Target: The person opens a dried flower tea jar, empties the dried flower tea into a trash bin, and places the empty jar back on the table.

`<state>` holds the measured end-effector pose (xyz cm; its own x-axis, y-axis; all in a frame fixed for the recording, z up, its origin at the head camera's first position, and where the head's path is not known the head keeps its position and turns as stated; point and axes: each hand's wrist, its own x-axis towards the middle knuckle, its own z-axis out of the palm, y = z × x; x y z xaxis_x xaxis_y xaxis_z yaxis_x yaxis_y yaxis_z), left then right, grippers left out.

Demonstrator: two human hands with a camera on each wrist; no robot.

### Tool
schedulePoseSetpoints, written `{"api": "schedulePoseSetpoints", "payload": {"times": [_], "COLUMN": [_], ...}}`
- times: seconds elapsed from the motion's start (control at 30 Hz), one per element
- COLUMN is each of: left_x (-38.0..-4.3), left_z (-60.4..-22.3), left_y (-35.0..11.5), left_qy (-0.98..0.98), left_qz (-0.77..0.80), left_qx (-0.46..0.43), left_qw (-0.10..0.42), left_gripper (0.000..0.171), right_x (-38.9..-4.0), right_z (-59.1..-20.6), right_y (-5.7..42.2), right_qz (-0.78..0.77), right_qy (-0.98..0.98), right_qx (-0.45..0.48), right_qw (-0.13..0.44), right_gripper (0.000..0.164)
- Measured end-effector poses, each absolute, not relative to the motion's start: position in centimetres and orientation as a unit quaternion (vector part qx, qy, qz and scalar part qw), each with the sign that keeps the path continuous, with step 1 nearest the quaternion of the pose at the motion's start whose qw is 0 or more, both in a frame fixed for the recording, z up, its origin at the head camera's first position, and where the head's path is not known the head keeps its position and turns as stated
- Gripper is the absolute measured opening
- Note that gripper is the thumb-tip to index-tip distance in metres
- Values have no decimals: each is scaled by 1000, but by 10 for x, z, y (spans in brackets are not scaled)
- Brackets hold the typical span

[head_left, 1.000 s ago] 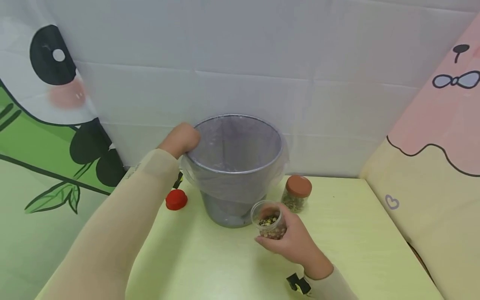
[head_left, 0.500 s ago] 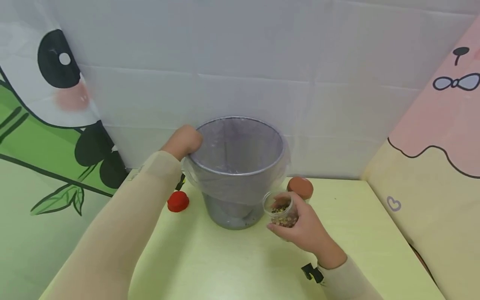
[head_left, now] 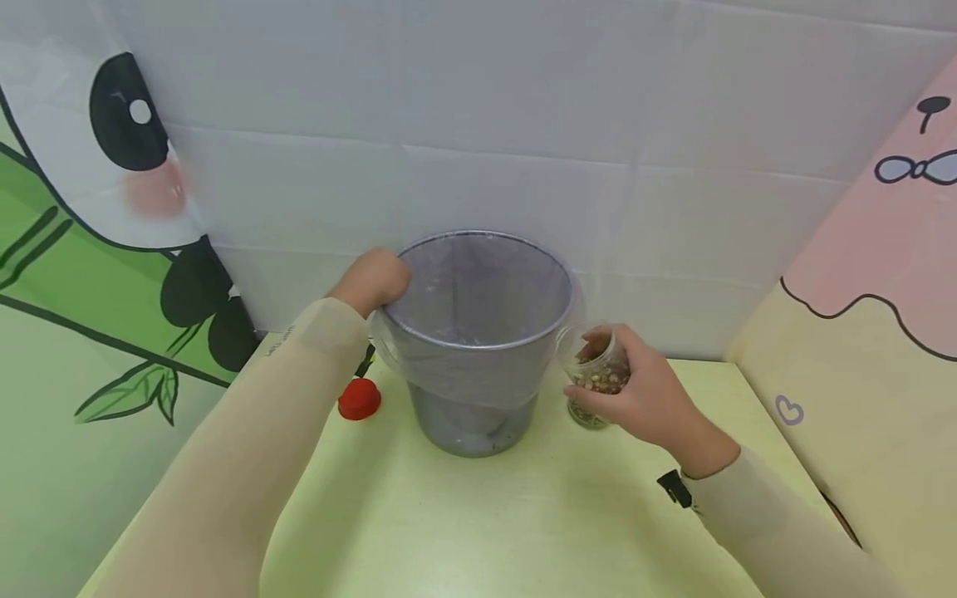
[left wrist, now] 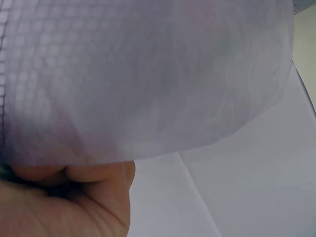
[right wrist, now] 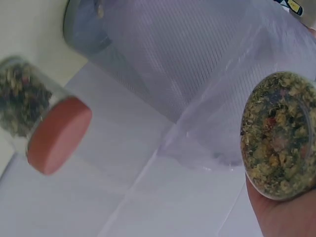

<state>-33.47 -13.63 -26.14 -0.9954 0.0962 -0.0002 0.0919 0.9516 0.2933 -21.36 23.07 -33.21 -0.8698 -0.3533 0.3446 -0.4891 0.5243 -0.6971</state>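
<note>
My left hand (head_left: 377, 278) grips the rim of a grey wastebasket (head_left: 474, 423) on its left side. In the left wrist view its curled fingers (left wrist: 94, 173) tuck under the edge of a thin clear liner bag (left wrist: 148, 98). My right hand (head_left: 654, 394) holds an uncapped clear jar (head_left: 601, 380), partly filled with dried flowers or herbs, by the basket's right side and tilted a little toward it. Through the jar's base (right wrist: 279, 138), the right wrist view shows yellowish and dark bits. Behind it stands a second jar (right wrist: 24, 96) with a brownish-red lid (right wrist: 59, 136).
A red cap (head_left: 360, 399) lies on the pale yellow table (head_left: 463, 523), left of the wastebasket. The basket stands near the white back wall covering (head_left: 508, 108). A printed cartoon panel (head_left: 860, 332) borders the table on the right, and another on the left.
My right hand has carried the open jar to the right and up from the basket's front to its right side, now covering the lidded jar's top. The left hand keeps its grip.
</note>
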Motion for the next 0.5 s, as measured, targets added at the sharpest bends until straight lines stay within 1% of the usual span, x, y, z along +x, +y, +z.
{"api": "schedulePoseSetpoints", "payload": {"times": [0.2, 0.3, 0.43, 0.5], "left_x": [-336, -337, -338, -339], "left_z": [-261, -262, -262, -262], "left_y": [-137, -137, -137, -137], "left_qy": [988, 986, 988, 989], "left_qz": [149, 160, 151, 140], "left_qx": [44, 37, 40, 45], "left_qw": [12, 17, 19, 19], "left_gripper": [43, 42, 43, 43], "right_x": [-229, -239, -253, -259], "right_z": [-306, -296, -283, -277], "right_y": [231, 231, 230, 230], "right_qz": [401, 391, 373, 363], "right_qy": [-887, -893, -900, -904], "right_qx": [218, 214, 211, 206], "right_qw": [63, 69, 86, 94], "right_gripper": [63, 58, 56, 57]}}
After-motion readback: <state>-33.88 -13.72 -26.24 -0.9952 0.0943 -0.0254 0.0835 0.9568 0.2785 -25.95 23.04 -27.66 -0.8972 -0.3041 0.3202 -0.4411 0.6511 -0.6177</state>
